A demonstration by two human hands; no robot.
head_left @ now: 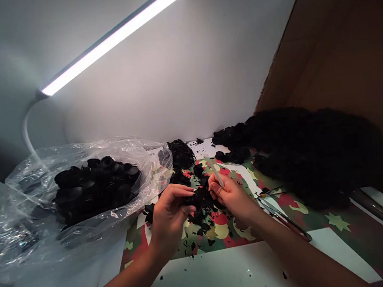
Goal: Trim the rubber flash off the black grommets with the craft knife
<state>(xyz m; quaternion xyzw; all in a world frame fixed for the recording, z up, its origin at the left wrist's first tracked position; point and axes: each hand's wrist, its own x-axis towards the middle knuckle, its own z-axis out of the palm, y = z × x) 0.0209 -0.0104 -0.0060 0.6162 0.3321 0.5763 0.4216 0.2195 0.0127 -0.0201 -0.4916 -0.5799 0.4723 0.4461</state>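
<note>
snugly curled right hand (pixel 232 195) round stick (pixel 216 173)

I see the camera look out from the person's head, forward and down at close range: forearms (pixel 125 284) rise from the bottom edge, left hand (pixel 170 208) and right hand (pixel 232 195) sit just below mid-frame, and the wall (pixel 156 91) stands beyond, across the upper middle.

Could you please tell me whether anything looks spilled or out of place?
Yes: black scraps lie scattered across the patterned sheet, several on the white surface in front; they look spilled, lying loose apart from the large black heap.
</note>
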